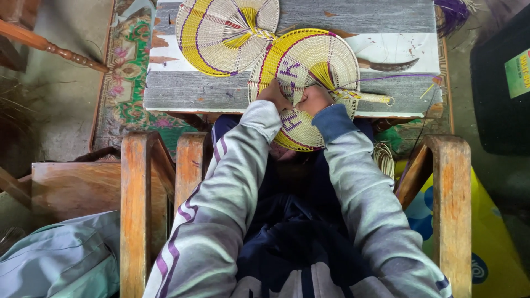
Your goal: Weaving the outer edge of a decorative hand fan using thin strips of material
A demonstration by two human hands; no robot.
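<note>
Pinching woven fan (305, 77) with both hands at table (182, 88) front edge. Left hand (274, 94) and right hand (314, 99) close together, fingers closed on weave near fan middle. Fan handle (372, 98) points right of grip, nearer right hand. Purple strand (386, 78) trails right. Second fan (221, 33) lies beyond, up-left, untouched.

Grey-and-white painted wooden tabletop (182, 91): bare strip at left edge, passable. Second round yellow-and-purple woven fan (223, 33) blocks rear; wooden chair armrests (135, 209) flank both sides.
</note>
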